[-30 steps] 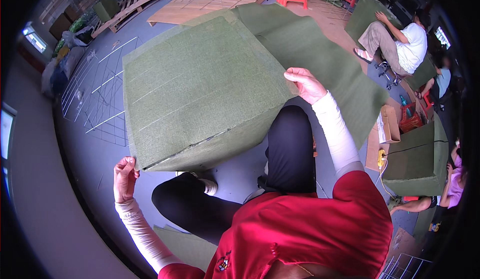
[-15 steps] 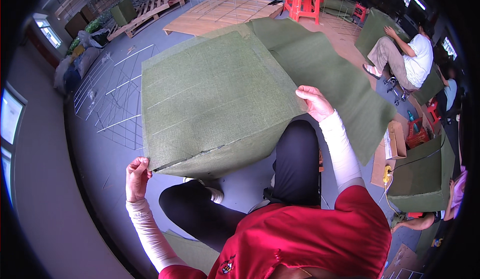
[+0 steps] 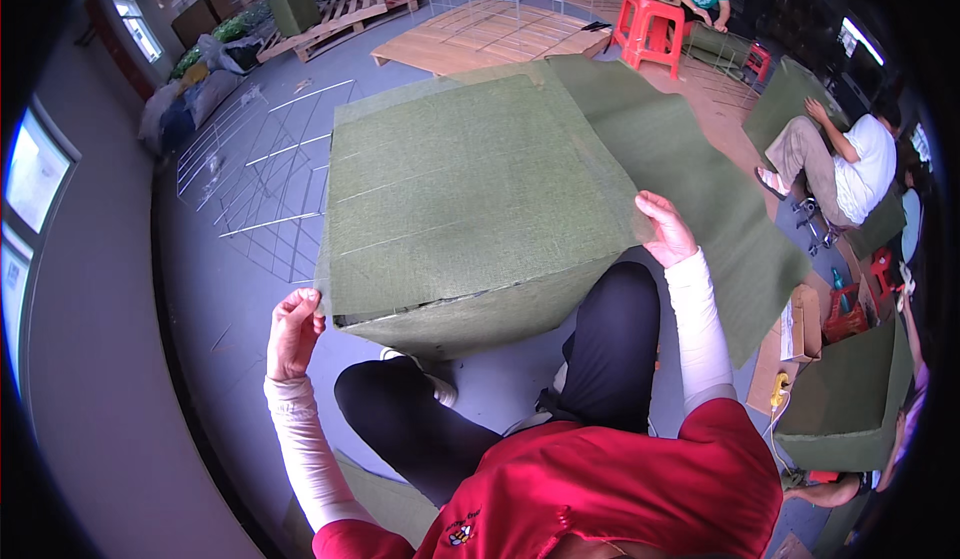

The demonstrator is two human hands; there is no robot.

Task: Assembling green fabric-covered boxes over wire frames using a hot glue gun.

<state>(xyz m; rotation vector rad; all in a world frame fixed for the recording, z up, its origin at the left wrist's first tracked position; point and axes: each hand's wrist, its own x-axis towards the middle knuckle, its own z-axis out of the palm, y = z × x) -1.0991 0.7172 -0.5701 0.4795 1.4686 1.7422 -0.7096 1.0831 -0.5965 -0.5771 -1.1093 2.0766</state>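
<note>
A boxy form covered in green woven fabric (image 3: 480,324) stands in front of my knees. Over its top lies a flat green fabric sheet (image 3: 450,199), with a thin overhanging edge along the back and sides. My left hand (image 3: 293,334) pinches the sheet's near left corner, held slightly out from the box. At the near right corner, my right hand (image 3: 667,231) pinches the sheet's edge between thumb and fingers. A narrow dark gap shows along the near top edge, between the sheet and the front side.
A large green fabric piece (image 3: 680,189) spreads on the floor to the right. Wire frames (image 3: 285,159) lie at left. Beyond are a wooden platform (image 3: 490,34) and red stools (image 3: 652,34). Co-workers (image 3: 865,169) sit at the right, near another green box (image 3: 835,389) and a yellow socket (image 3: 780,389).
The whole view has shifted, so the scene sits farther right. My left hand has drawn the sheet's corner a little outward from the box. My right hand keeps its pinch.
</note>
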